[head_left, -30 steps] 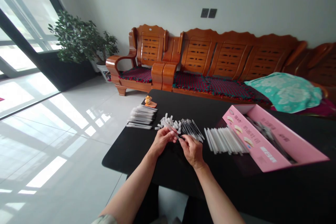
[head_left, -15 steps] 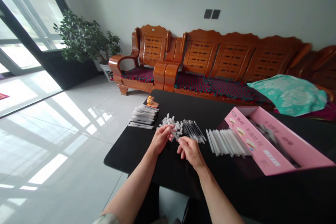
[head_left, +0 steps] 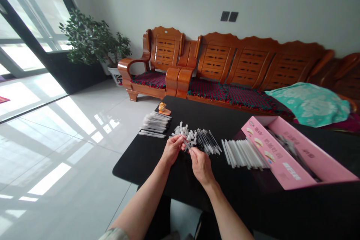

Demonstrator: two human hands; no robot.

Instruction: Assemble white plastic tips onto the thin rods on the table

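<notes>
My left hand (head_left: 172,149) and my right hand (head_left: 199,164) meet above the near part of a black table (head_left: 157,161). Both pinch one thin white pen part (head_left: 186,145) between their fingertips. Just beyond the hands lie a heap of small white caps (head_left: 185,132) and a bundle of thin dark refills (head_left: 207,139). A row of white pen tubes (head_left: 243,152) lies to the right of my right hand. A stack of finished white pens (head_left: 154,123) lies at the far left of the table.
An open pink box (head_left: 284,150) with dark contents sits at the right. A small orange figure (head_left: 162,108) stands at the table's far left corner. Behind are a wooden sofa (head_left: 247,67), a teal cloth (head_left: 309,103), a potted plant (head_left: 90,41) and a glossy tiled floor.
My right hand has drawn left and closer to my left hand, the two now pinching the pen part together. The view has shifted slightly.
</notes>
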